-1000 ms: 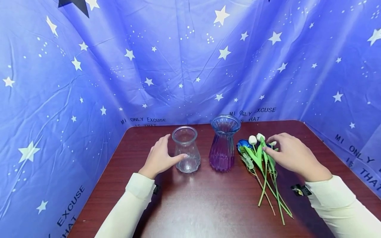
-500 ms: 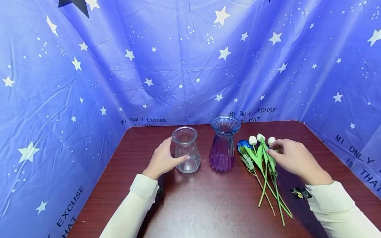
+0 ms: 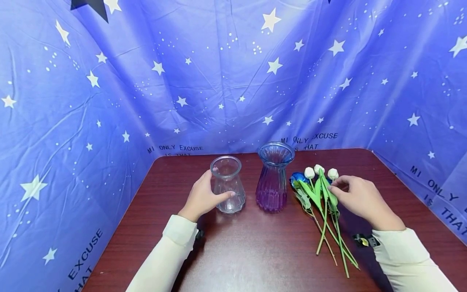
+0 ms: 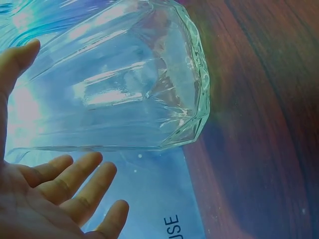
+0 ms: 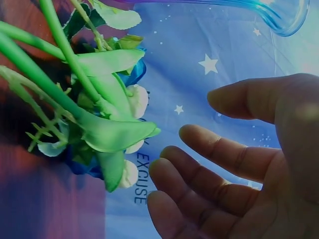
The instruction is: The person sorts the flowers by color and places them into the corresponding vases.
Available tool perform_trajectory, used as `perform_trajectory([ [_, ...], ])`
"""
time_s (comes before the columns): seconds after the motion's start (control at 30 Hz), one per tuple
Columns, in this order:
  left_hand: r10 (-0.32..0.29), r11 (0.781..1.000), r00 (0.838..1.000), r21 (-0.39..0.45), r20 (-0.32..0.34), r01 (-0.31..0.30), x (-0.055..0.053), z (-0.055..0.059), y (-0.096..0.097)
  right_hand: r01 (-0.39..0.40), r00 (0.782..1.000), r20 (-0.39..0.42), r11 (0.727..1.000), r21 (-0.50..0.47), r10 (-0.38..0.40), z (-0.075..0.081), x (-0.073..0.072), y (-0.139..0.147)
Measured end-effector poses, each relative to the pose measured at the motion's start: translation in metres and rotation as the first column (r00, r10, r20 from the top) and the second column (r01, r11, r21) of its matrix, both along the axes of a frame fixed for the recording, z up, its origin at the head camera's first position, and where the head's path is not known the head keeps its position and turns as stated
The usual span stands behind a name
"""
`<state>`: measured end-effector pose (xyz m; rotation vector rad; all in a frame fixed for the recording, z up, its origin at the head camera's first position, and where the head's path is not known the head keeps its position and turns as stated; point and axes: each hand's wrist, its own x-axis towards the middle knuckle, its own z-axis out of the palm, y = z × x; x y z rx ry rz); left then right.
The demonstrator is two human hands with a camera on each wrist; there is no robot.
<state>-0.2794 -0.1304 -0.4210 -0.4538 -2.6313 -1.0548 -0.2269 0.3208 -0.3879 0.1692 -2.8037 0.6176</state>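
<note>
My left hand (image 3: 202, 197) is at the left side of a clear glass vase (image 3: 233, 184), its thumb across the front. In the left wrist view the spread fingers (image 4: 82, 191) show a gap below the glass (image 4: 124, 89). A taller ribbed vase (image 3: 271, 182), blue at the rim and purple below, stands upright to the right. White tulips (image 3: 333, 173) and blue flowers (image 3: 298, 177) lie with green stems towards me. Beside their heads hovers my right hand (image 3: 368, 202), thumb and fingers parted. The right wrist view shows nothing between its fingers and the green leaves (image 5: 117, 134) apart from them.
A dark red wooden table (image 3: 240, 251) bears everything. Blue star-printed cloth (image 3: 219, 81) hangs behind it and on both sides, close to the back edge.
My left hand has shifted slightly right, closer around the clear vase. My right hand has drawn a little back towards me from the tulip heads, uncovering the rightmost one. Vases and flowers stay put.
</note>
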Motion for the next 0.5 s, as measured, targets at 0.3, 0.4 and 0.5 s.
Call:
perform_trajectory([
  [0.3, -0.015, 0.999, 1.0, 0.052, 0.011, 0.015, 0.0, 0.001, 0.003, 0.034, 0.999, 0.041, 0.998, -0.045, -0.032, -0.011, -0.001, 0.003],
  [0.4, -0.012, 0.998, 1.0, 0.06, 0.005, 0.012, 0.0, 0.0, 0.004, 0.044, 0.998, 0.038, 0.998, -0.051, -0.042, -0.014, -0.001, 0.005],
  [0.5, -0.012, 0.997, 1.0, 0.077, -0.011, 0.013, -0.001, -0.001, 0.005, 0.053, 0.998, 0.037, 0.997, -0.053, -0.051, -0.016, -0.002, 0.007],
])
